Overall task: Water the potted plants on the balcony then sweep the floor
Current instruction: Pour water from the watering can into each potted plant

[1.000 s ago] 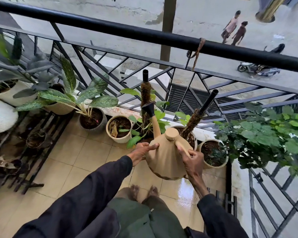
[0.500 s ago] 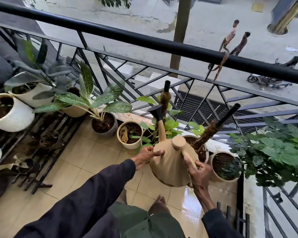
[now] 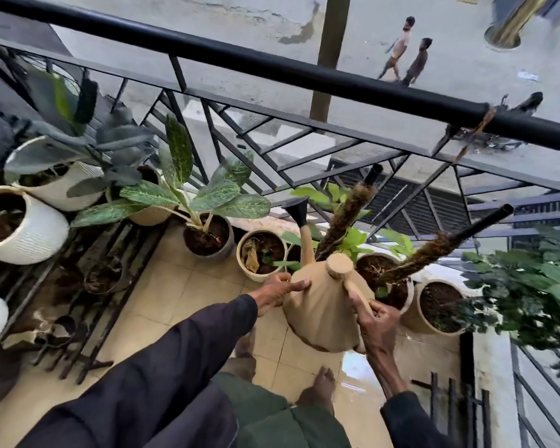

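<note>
Swung left: watering can (image 3: 320, 315), off moss pole (image 3: 346, 218) | railing (image 3: 272, 64) just ahead

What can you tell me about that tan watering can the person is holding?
The watering can is matte tan, plastic by its look, with a cone-shaped body, a round cap on top and a thin spout ending in a black flared tip. It is held above the tiled floor, spout pointing toward the pots by the railing. The right hand grips its handle; the left hand rests straight fingers on its side. No water shows at the tip.
</note>
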